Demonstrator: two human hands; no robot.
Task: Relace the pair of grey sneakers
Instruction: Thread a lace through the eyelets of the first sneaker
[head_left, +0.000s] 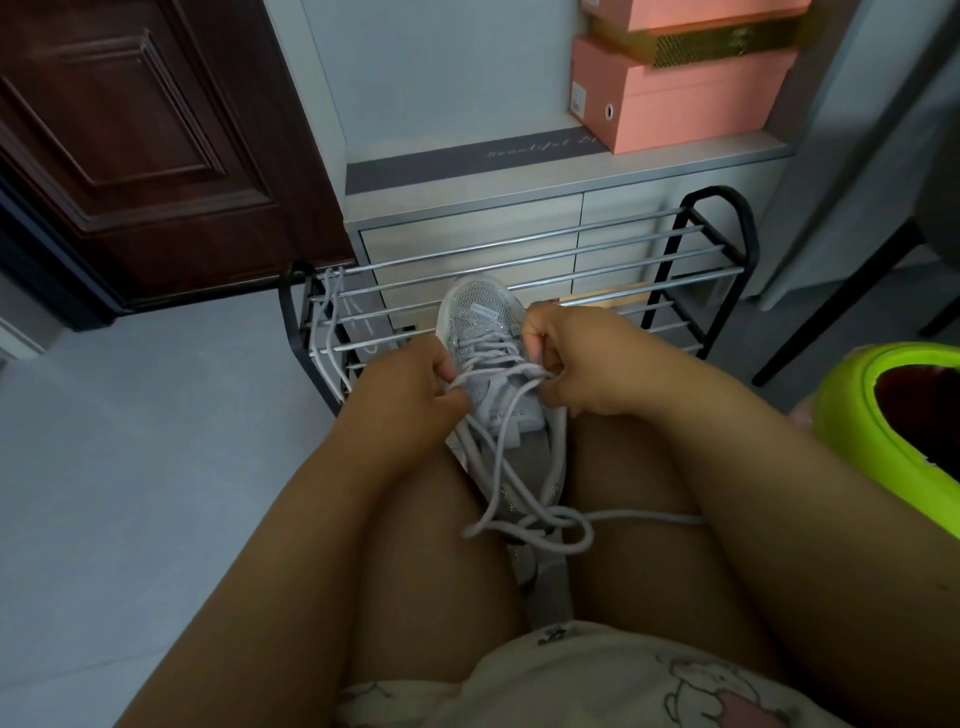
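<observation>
Resting between a seated person's bare knees, a grey sneaker (485, 358) of glittery mesh points its rounded toe away toward a rack (691, 291). Soft round grey lace (511, 499) crosses the eyelets near the toe, then spills in loose loops over the tongue and down across the thighs. The left hand (410, 384) sits at the shoe's left edge, fingers curled tight, pinching a lace strand against the thumb. The right hand (566, 353) sits at the right edge, fingers likewise curled, pinching lace close to the eyelets; exactly which strand cannot be told. Both hands touch the shoe's sides, with the laced section between them. A second grey lace (324, 332) hangs limp from the rack's left end. The rack has thin shiny metal bars and black rounded frames. Pink cardboard boxes (675, 98) are stacked on a ledge behind.
</observation>
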